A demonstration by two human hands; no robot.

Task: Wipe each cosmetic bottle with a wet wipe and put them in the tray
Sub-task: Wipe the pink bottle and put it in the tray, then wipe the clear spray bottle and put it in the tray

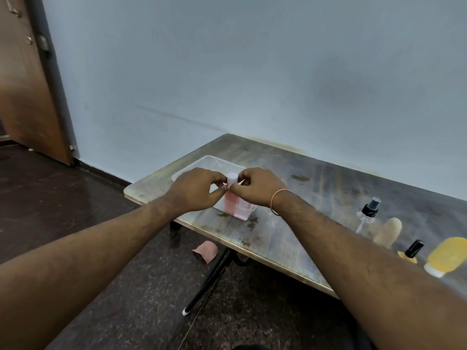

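A pink bottle [236,205] with a white cap stands upright in the near right corner of the clear plastic tray [194,165]. My left hand [194,189] and my right hand [257,188] meet at the bottle's neck, fingers curled and pinching just under the cap. No wet wipe shows in either hand. On the table to the right stand a clear spray bottle [366,218] with a black pump, a beige bottle [388,232], a small yellow bottle [410,251] with a black cap, and a larger yellow bottle [447,256] lying down.
The worn wooden table [316,193] stands against a pale blue wall. A pink scrap [206,251] lies on the dark floor under the table edge, near a black table leg [209,279]. A brown door [27,79] is at far left.
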